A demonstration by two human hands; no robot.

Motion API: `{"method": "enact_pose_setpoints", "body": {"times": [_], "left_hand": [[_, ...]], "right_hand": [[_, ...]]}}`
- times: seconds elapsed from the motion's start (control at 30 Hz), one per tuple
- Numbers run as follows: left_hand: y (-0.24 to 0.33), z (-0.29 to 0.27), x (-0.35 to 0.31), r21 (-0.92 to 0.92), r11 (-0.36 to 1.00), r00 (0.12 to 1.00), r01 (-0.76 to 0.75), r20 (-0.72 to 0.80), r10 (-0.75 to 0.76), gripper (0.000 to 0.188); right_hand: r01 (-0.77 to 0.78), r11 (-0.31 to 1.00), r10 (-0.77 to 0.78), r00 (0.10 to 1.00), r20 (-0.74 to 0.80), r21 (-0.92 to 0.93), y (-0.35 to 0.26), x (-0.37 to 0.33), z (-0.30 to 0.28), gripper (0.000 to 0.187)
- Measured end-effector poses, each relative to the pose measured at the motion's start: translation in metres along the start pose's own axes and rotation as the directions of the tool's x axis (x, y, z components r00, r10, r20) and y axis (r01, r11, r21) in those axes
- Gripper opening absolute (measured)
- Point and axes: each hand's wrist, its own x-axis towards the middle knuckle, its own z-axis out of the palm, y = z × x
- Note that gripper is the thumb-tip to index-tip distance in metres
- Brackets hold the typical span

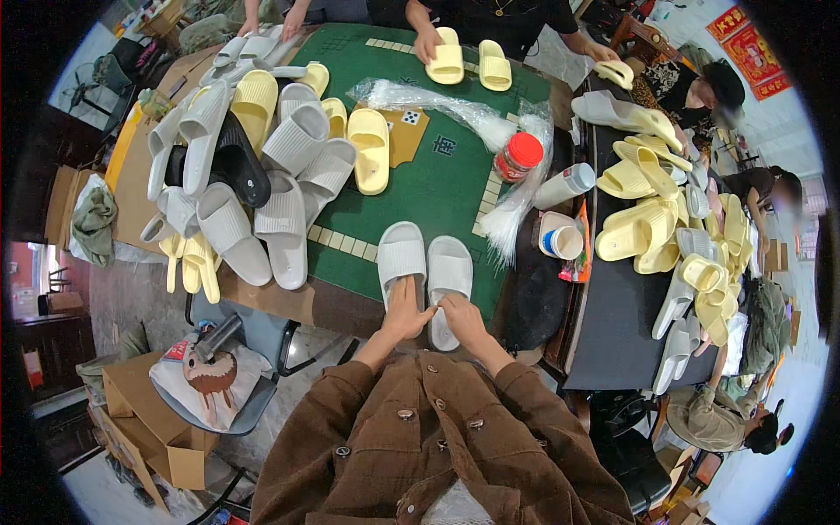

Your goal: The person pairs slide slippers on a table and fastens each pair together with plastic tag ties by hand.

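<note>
Two light grey slide slippers lie side by side at the near edge of the green table mat, toes pointing away from me. My left hand point(405, 311) rests on the insole of the left slipper point(402, 248), its fingers stretched toward the ribbed strap and thumb out to the side. My right hand point(463, 319) is bent over the heel half of the right slipper point(451, 262), seemingly gripping its edge; some of its fingertips are hidden. The two thumbs nearly meet between the slippers. A single yellow slipper point(371, 150) lies farther off on the mat.
Grey, yellow and black slippers point(236, 157) are heaped at the left. A red-lidded jar point(519, 157), a pale bottle point(564, 185) and bundles of clear plastic strips point(437, 105) lie to the right. Another person's hand point(427, 44) holds a yellow slipper point(446, 59) across the table. More slippers point(643, 232) cover the right-hand table.
</note>
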Motion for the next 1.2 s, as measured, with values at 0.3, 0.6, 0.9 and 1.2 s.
{"method": "enact_pose_setpoints", "body": {"times": [0.3,0.6,0.9,1.2], "left_hand": [[0.001,0.004,0.009,0.097,0.995,0.997,0.003,0.072,-0.01,0.114],[0.009,0.021,0.018,0.216,0.976,1.0,0.011,-0.006,-0.01,0.085],[0.002,0.028,0.03,0.243,0.969,0.996,0.047,-0.08,-0.028,0.038],[0.016,0.021,0.034,0.279,0.94,0.981,0.194,-0.039,-0.191,0.039]], "right_hand": [[-0.054,0.958,0.059,0.998,-0.012,0.281,0.021,-0.014,0.028,0.051],[-0.163,0.863,0.124,0.986,0.112,0.479,0.02,0.005,0.026,0.046],[-0.149,0.917,0.096,0.983,0.158,0.371,0.003,0.014,0.016,0.033],[-0.112,0.933,0.093,0.993,0.073,0.342,0.003,-0.024,-0.005,0.048]]}}
